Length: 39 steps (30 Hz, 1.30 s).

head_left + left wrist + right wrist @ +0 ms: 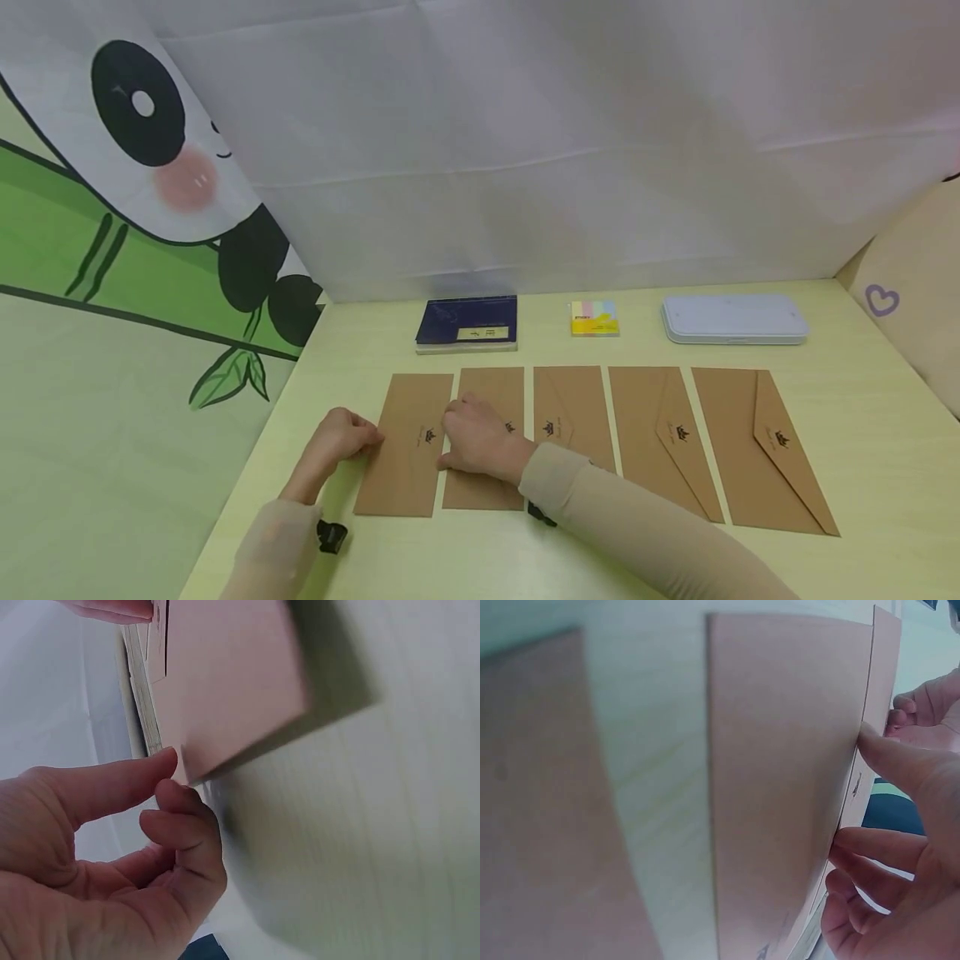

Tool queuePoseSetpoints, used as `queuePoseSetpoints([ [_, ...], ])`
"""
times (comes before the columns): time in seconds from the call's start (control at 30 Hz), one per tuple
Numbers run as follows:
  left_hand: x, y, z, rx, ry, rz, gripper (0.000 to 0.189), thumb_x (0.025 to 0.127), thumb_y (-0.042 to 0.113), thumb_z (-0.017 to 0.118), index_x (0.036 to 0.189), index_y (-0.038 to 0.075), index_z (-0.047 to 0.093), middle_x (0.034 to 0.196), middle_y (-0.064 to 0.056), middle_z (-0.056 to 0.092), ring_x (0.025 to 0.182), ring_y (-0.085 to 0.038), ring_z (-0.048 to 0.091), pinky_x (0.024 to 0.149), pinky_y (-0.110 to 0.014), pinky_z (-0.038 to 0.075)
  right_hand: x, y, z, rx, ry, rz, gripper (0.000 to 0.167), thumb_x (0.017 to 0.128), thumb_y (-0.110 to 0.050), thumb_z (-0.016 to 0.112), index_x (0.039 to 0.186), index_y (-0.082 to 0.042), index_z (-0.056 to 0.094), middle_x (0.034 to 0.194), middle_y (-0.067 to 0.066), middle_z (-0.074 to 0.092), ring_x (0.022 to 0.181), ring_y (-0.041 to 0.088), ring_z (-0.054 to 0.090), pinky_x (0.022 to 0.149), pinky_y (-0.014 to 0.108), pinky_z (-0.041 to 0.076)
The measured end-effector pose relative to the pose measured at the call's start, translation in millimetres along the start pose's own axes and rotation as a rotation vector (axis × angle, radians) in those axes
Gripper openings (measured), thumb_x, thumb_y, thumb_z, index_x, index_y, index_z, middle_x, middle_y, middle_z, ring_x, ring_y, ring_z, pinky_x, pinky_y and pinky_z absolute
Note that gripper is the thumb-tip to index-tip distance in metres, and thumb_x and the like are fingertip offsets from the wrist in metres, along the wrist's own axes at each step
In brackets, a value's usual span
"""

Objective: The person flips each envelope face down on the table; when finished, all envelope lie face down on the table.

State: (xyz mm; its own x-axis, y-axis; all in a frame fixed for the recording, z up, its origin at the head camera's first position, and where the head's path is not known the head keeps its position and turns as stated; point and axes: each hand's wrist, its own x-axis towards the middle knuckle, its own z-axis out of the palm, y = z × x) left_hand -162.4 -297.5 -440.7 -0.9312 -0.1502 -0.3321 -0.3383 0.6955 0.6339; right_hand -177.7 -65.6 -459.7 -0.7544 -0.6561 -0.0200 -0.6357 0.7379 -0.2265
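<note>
Several brown paper envelopes lie side by side, each printed with a small black crown. At the left edge of the leftmost envelope (405, 450) is my left hand (341, 435). Its thumb and curled forefinger pinch that edge in the left wrist view, where the envelope (225, 682) casts a shadow on the table. My right hand (480, 437) reaches over the second envelope (483, 492). Thumb and fingertips, spread apart, touch along the left side of this envelope (787, 750) in the right wrist view. The palm hides part of it.
Along the back of the pale table (285, 467) lie a dark blue book (468, 321), a pad of colourful sticky notes (595, 318) and a light grey-blue case (735, 319). Right of my hand are a third envelope (573, 408), a fourth (637, 417) and the rightmost envelope (727, 433).
</note>
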Motion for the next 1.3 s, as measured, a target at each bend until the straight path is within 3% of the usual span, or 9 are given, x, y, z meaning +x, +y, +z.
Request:
queuePoseSetpoints([
  [0.13,1.0,-4.0,-2.7,-0.007,0.005,0.018,0.01,0.081,0.005,0.07,0.083,-0.005,0.068,0.075,-0.007,0.06,0.066,-0.018,0.052,0.057,-0.029,0.043,-0.2,0,0,0.002,0.0,-0.001,0.043,0.074,-0.055,0.076,0.084,-0.014,0.068,0.102,0.0,0.062,0.089,0.019,0.047,0.078,0.032,0.042],
  [0.33,1.0,-9.9,-5.7,-0.087,-0.031,0.035,0.013,0.082,0.003,0.069,0.091,-0.006,0.066,0.081,-0.009,0.062,0.07,-0.018,0.056,0.063,-0.032,0.049,-0.4,-1,0,-0.002,0.0,0.002,0.048,0.075,-0.055,0.075,0.096,-0.012,0.07,0.104,0.0,0.062,0.09,0.019,0.047,0.079,0.032,0.042],
  [0.57,-6.4,-15.3,-12.6,-0.317,-0.099,0.099,0.025,0.086,-0.007,0.062,0.11,-0.014,0.058,0.095,-0.015,0.065,0.082,-0.023,0.064,0.072,-0.035,0.053,-2.1,0,-1,0.008,0.005,0.001,0.055,0.076,-0.055,0.074,0.111,-0.012,0.068,0.11,0.0,0.061,0.095,0.02,0.049,0.082,0.034,0.042],
  [0.73,-9.4,-20.3,-15.4,-0.461,-0.16,0.122,0.037,0.089,-0.007,0.058,0.124,-0.012,0.049,0.103,-0.019,0.062,0.088,-0.027,0.064,0.076,-0.037,0.053,-3.3,0,-1,0.022,0.001,-0.005,0.063,0.076,-0.054,0.075,0.124,-0.015,0.063,0.119,0.001,0.06,0.105,0.021,0.049,0.088,0.038,0.041],
  [0.97,-10.5,-28.2,-17.5,-0.581,-0.225,0.132,0.044,0.093,-0.003,0.056,0.134,-0.011,0.043,0.114,-0.02,0.062,0.096,-0.026,0.064,0.079,-0.039,0.052,-3.4,-3,-1,-0.014,-0.001,-0.035,0.063,0.079,-0.056,0.07,0.126,-0.016,0.061,0.118,0.001,0.06,0.106,0.022,0.049,0.09,0.036,0.041],
  [1.3,-8.8,-20.6,-17.0,-0.693,-0.347,0.149,0.046,0.099,0.01,0.051,0.14,-0.007,0.038,0.116,-0.014,0.063,0.101,-0.027,0.062,0.083,-0.042,0.05,-3.4,-5,-5,0.002,0.023,-0.039,0.058,0.085,-0.057,0.063,0.127,-0.019,0.06,0.115,-0.002,0.062,0.101,0.021,0.051,0.086,0.034,0.041],
])
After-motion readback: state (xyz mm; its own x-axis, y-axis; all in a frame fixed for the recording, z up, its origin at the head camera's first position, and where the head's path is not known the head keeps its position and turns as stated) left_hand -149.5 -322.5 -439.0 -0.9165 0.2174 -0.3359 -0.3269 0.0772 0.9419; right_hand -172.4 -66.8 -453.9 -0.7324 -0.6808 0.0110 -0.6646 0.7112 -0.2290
